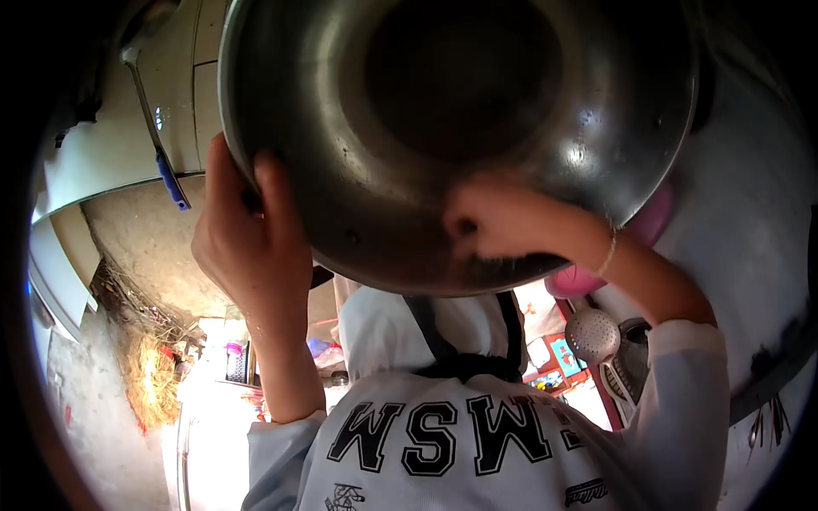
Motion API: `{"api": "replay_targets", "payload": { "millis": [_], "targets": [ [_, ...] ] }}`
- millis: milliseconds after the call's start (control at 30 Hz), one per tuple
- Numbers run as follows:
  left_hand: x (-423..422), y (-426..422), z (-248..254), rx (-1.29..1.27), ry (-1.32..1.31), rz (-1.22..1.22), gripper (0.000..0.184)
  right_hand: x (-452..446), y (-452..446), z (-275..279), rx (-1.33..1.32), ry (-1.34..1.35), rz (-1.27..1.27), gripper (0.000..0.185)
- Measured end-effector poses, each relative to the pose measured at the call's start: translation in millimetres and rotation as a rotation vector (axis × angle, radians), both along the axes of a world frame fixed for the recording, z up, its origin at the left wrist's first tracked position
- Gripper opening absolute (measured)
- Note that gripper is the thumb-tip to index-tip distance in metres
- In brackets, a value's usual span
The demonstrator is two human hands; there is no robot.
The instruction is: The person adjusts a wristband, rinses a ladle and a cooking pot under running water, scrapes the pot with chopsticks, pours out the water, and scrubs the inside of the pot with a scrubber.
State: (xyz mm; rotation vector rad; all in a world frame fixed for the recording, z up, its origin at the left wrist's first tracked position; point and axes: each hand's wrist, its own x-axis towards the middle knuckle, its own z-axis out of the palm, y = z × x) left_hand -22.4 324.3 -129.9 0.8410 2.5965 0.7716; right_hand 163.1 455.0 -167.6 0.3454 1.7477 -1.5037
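Note:
A large shiny metal wok with a dark round bottom fills the upper middle, tilted so that its inside faces me. My left hand grips its left rim, with fingers and thumb on either side of the edge. My right hand is inside the wok, low on its inner wall, fingers curled and blurred by motion. Whatever lies under those fingers is hidden. Small rivets and wet-looking spots show on the metal.
A long ladle with a blue handle lies on the pale surface at left. Behind the wok, to the right, are a pink plastic vessel and a perforated skimmer. Straw lies lower left. Several utensils are at far right.

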Motion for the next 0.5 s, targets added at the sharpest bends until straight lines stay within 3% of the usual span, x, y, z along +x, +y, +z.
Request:
{"api": "replay_targets", "payload": {
  "millis": [33,100,167,233,300,333,433,500],
  "targets": [
    [-1.2,1.2,-0.5,-0.005,0.009,-0.007,0.023,-2.8,-1.6,5.8,-0.109,0.093,-0.016,0.018],
    [-0.9,0.0,-0.4,-0.007,-0.01,0.006,0.027,-3.1,-1.2,8.4,-0.119,0.017,-0.007,0.018],
    [2.5,-1.5,2.2,-0.014,-0.042,0.012,0.032,13.1,3.8,-9.9,0.096,-0.057,0.097,0.018],
    [1.0,1.7,2.3,-0.054,-0.015,-0.023,0.03,8.0,9.5,3.8,0.104,-0.064,0.163,0.019],
    [2.9,6.3,3.4,-0.037,-0.01,-0.002,0.026,1.4,1.7,19.6,-0.283,0.048,-0.002,0.019],
    [4.6,6.6,4.6,-0.033,-0.021,0.008,0.023,6.2,0.4,11.9,-0.317,0.082,-0.056,0.017],
    [4.7,6.0,3.2,-0.021,-0.023,-0.003,0.028,7.6,13.0,-11.7,-0.097,-0.039,0.093,0.017],
    [3.3,5.4,-0.3,-0.046,0.017,-0.007,0.03,6.2,10.5,-7.0,-0.054,0.093,0.094,0.017]
  ]
}}
